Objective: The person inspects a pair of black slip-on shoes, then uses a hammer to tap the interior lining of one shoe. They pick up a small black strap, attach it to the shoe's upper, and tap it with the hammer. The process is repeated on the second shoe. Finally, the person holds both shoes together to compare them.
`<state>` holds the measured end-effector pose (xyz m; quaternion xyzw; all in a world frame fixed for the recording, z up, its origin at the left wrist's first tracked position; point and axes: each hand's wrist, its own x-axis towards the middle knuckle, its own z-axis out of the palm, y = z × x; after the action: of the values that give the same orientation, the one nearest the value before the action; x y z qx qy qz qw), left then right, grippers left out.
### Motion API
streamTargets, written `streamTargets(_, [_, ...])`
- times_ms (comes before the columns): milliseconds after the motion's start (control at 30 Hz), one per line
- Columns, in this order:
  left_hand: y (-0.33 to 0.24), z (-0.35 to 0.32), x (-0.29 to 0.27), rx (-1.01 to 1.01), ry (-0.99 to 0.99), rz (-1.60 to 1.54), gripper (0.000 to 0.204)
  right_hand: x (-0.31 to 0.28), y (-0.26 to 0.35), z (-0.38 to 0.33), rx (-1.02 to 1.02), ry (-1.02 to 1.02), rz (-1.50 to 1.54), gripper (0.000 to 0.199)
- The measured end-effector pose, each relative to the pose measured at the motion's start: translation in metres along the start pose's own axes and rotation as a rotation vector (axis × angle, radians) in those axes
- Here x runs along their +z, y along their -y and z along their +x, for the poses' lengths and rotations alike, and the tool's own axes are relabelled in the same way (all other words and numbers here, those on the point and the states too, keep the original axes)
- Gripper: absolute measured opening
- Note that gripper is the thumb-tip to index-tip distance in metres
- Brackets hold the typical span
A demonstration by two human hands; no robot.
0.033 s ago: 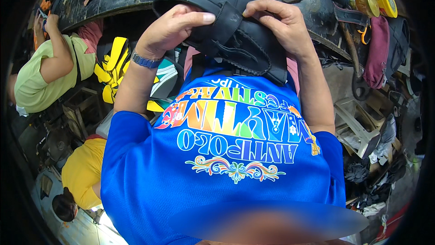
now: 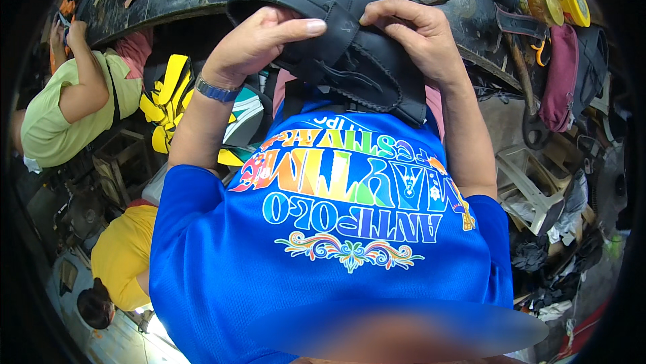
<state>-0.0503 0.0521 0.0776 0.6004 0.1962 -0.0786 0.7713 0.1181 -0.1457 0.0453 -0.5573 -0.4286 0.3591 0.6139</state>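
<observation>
A black leather shoe upper (image 2: 360, 71), with a puckered, stitched seam curving round its toe part, is held up in front of my chest at the bench edge. My left hand (image 2: 259, 44), with a blue-banded watch at the wrist, grips its left side. The thumb lies on top across a strap-like piece, and the other fingers go out of sight under the leather. My right hand (image 2: 420, 34) pinches the strap's upper right edge between bent fingers and thumb. Whether anything small sits in that pinch cannot be made out.
A worn dark bench (image 2: 182, 11) runs along the far side. At the right are a yellow tape measure (image 2: 568, 2), a jar (image 2: 542, 7), a maroon pouch (image 2: 558, 81) and a stool (image 2: 531, 182). Yellow straps (image 2: 168, 95) hang at left, near two other people.
My left thumb has slid slightly to the right over the strap-like piece. My right hand and the shoe upper look almost unmoved.
</observation>
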Motion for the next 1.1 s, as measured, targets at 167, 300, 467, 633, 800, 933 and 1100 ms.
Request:
streamTargets(167, [0.007, 0.003, 0.017, 0.105, -0.099, 0.187, 0.039, 0.001, 0.0, 0.003, -0.073, 0.029, -0.175, 0.026])
streamTargets(300, [0.011, 0.006, 0.023, 0.171, -0.168, 0.301, 0.035, 0.005, 0.007, 0.004, -0.208, -0.049, -0.306, 0.027])
streamTargets(467, [0.013, 0.008, 0.03, 0.282, -0.186, 0.261, 0.036, -0.001, 0.018, 0.007, 0.263, -0.099, 0.28, 0.062])
streamTargets(633, [0.004, 0.013, 0.037, 0.392, -0.204, 0.403, 0.041, -0.008, 0.018, 0.025, 0.499, 0.062, 0.287, 0.047])
streamTargets(800, [-0.025, 0.025, 0.028, 0.579, -0.199, 0.772, 0.049, -0.022, 0.029, 0.039, 0.555, 0.043, 0.198, 0.036])
streamTargets(933, [-0.066, 0.037, 0.014, 0.413, 0.033, 0.65, 0.037, -0.032, 0.039, 0.029, 0.464, -0.082, 0.295, 0.038])
streamTargets(1100, [-0.087, 0.047, 0.029, 0.423, -0.026, 0.867, 0.029, -0.042, 0.033, 0.015, 0.427, -0.072, 0.476, 0.045])
